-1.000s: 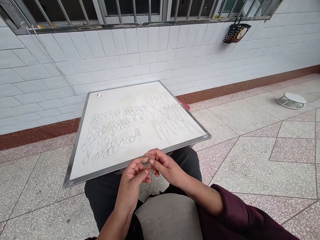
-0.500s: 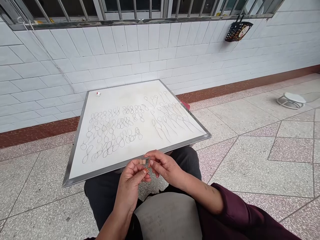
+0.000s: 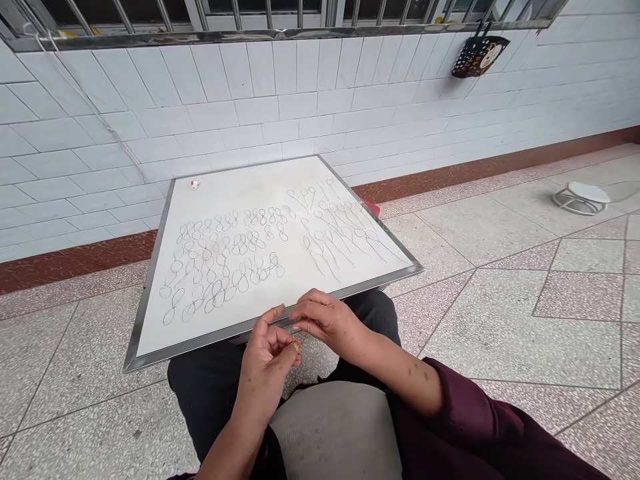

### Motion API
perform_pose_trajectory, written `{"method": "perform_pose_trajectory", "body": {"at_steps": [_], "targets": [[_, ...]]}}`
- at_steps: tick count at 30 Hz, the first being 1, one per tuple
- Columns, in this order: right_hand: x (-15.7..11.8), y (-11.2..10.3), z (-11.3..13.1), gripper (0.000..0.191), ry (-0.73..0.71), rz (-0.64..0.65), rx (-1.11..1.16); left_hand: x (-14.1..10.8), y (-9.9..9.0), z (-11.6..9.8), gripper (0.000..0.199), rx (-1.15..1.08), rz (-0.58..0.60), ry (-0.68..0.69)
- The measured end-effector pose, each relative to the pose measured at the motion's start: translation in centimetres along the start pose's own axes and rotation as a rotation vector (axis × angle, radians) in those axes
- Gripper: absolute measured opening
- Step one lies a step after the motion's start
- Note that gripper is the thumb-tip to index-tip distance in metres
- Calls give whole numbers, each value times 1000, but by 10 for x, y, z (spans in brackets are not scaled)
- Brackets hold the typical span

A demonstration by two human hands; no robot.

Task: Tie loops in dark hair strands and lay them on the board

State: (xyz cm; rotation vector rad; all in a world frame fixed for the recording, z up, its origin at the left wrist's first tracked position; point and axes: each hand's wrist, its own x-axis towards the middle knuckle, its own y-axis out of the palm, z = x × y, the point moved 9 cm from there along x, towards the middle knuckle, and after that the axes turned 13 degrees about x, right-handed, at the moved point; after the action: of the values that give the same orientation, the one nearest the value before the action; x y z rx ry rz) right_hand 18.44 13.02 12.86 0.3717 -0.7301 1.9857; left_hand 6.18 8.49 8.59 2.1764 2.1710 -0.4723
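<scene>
Just in front of the board's near edge, my left hand pinches a thin wire between thumb and fingertip, and only a faint trace of it shows. My right hand is close beside it, fingers curled and the thumb near the fingertips; what they grip, if anything, is too fine to make out. Ahead lies a white board with a metal rim. Several thin wire loops twisted into figure eights lie in rows on its left and middle. On its right are several single-loop wires with long tails.
A small white and red object sits at the board's far left corner. The tiled wall with a barred window stands behind. A dark patterned bag hangs from the bars. A low white stool stands on the floor at right.
The wire that showed between both hands is now hardly visible. My left index finger has stretched out, and my right fingers have shifted slightly up. The view has moved a little.
</scene>
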Motion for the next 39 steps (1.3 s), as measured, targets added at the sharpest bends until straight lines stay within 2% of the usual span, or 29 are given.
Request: {"method": "perform_pose_trajectory", "body": {"at_steps": [7,13,15,20,27,34,36,39], "targets": [[4,1,-3,17,3,81,12,0,4,-1,67,1,31,9],[11,7,5,19,-58,278,49,-2,9,5,64,-52,63,1],[12,9,4,16,-58,298,29,-1,9,6,65,-79,56,-12],[11,6,-3,18,-71,179,92,0,6,4,73,-122,19,-33],[9,10,-1,17,-67,283,113,-3,2,2,79,-101,6,-42],[12,14,0,14,-57,295,123,-1,4,9,66,-131,7,-52],[11,14,-7,17,4,270,169,-1,1,10,64,-118,-26,-54],[8,10,-26,30,188,113,342,-1,-5,8,63,-84,-70,-31]]}}
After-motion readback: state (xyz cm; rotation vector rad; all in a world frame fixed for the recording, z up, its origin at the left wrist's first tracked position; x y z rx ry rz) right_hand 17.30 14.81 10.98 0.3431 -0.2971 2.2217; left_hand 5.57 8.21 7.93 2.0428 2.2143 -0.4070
